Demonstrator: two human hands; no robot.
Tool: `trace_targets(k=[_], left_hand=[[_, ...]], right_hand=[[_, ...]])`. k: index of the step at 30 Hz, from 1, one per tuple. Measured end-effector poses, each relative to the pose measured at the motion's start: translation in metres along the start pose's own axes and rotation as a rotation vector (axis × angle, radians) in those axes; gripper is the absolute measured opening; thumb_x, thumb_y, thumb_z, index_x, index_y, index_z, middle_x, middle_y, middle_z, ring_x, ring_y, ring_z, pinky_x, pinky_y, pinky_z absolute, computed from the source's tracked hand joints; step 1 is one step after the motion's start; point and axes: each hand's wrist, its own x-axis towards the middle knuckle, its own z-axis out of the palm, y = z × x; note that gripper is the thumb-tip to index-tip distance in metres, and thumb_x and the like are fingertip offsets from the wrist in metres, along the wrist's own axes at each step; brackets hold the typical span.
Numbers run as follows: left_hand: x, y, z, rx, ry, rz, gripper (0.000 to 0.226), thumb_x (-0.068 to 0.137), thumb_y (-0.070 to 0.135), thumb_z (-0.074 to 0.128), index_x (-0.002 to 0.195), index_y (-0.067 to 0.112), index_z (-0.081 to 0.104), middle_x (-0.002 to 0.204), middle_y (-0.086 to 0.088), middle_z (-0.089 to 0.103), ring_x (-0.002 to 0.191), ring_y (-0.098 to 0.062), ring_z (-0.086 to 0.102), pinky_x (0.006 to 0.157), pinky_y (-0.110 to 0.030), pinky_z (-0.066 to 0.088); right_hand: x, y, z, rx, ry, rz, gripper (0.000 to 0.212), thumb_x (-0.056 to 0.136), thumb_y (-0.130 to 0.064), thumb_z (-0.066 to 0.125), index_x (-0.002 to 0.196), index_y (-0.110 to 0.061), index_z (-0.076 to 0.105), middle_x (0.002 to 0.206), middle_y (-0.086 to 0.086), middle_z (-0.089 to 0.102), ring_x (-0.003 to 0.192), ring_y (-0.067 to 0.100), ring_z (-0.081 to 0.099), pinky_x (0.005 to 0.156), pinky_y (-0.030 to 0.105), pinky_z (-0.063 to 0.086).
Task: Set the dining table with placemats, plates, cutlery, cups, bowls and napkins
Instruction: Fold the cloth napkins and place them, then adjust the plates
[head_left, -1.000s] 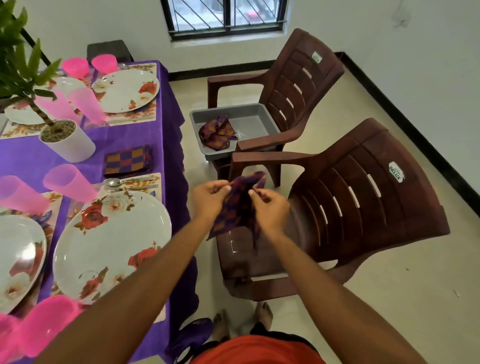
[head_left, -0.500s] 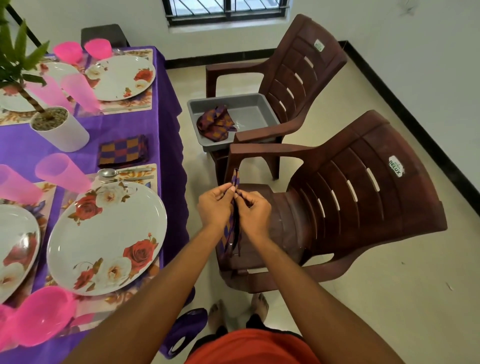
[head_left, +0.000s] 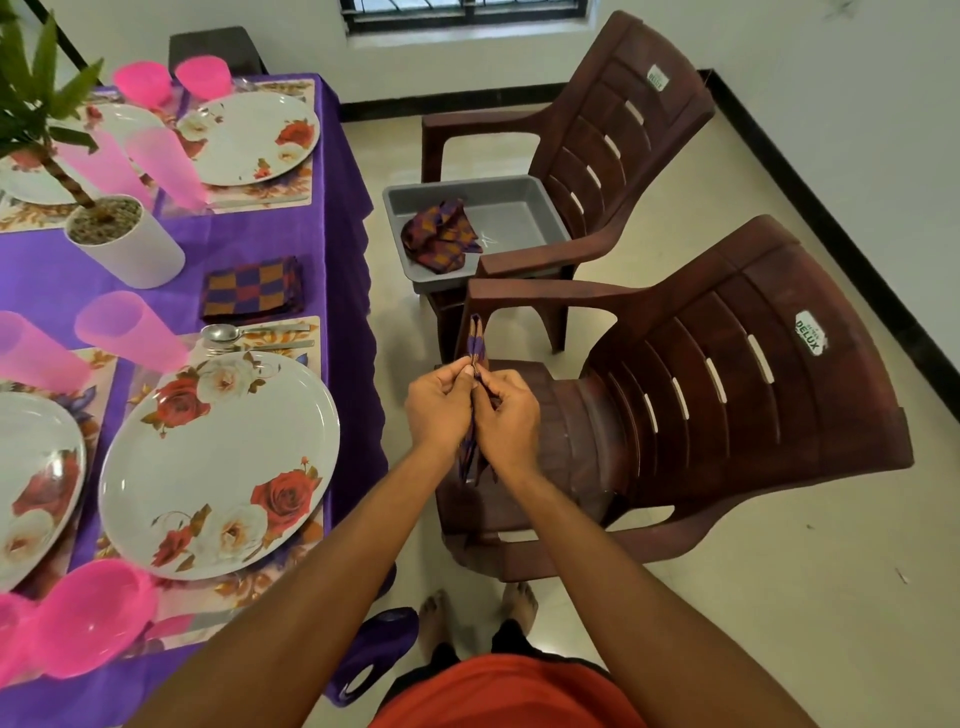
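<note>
Entry, head view. Purple-and-orange checked cloth napkin was at centre frame, held edge-on above the seat of the nearer brown slatted plastic chair, clear of the table. Left hand and right hand were pressed close together, each pinching the folded cloth between thumb and fingers. One end stood up above the knuckles, the other hung below the wrists.

Handling, my judgement: light, limp, not fragile. The layers will slide and fall open unless held along the crease, so I would take it at the folded edge near the corners, not mid-panel.

Counts:
- Napkins: one in hand. One folded square on the purple tablecloth, left of centre. A crumpled bundle in the grey plastic tub on the farther brown chair; I could not tell if it was one or several.
- White floral plates: four, including the nearest.
- Pale pink tumblers lying on their sides: four, e.g..
- Bright pink vessels: two upper left, and at lower left one bowl plus another cut by the frame edge.
- Chairs: two.
</note>
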Motion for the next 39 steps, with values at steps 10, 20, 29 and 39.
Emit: trace_targets(k=[10,20,29,39], left_hand=[[0.013,0.016,-0.009,0.115,-0.125,0.098,0.024,0.100,0.021,0.056,0.118,0.023,0.072,0.102,0.009,0.075,0.091,0.000,0.070,0.085,-0.025,0.058],[0.028,-0.006,-0.046,0.111,-0.193,-0.056,0.071,0.083,0.011,0.077,0.144,0.024,0.042,0.143,0.002,0.050,0.133,-0.015,0.044,0.103,-0.033,0.040],[0.020,-0.019,-0.048,-0.041,-0.451,-0.158,0.029,0.094,0.010,0.063,0.122,0.014,0.063,0.113,0.002,0.072,0.104,-0.008,0.067,0.097,-0.032,0.052],[0.019,-0.012,-0.032,0.013,-0.275,-0.215,0.028,0.094,0.022,0.067,0.118,0.023,0.053,0.113,-0.001,0.071,0.096,-0.017,0.071,0.077,-0.037,0.060]], right_hand=[[0.007,0.002,0.000,0.095,-0.025,0.068,0.038,0.098,-0.009,0.059,0.134,-0.019,0.064,0.115,-0.004,0.072,0.105,0.004,0.067,0.090,0.022,0.056],[0.043,0.003,-0.049,0.483,-0.204,0.449,0.028,0.101,0.002,0.043,0.099,-0.014,0.066,0.085,-0.006,0.075,0.079,0.008,0.070,0.068,0.021,0.056],[0.067,-0.002,-0.071,0.777,-0.298,0.562,0.025,0.101,0.000,0.043,0.111,-0.010,0.064,0.097,0.008,0.071,0.085,0.019,0.070,0.073,0.031,0.059],[0.059,0.014,-0.068,0.748,-0.092,0.795,0.043,0.100,-0.017,0.058,0.141,-0.021,0.044,0.120,0.007,0.066,0.105,0.022,0.067,0.075,0.039,0.060]])
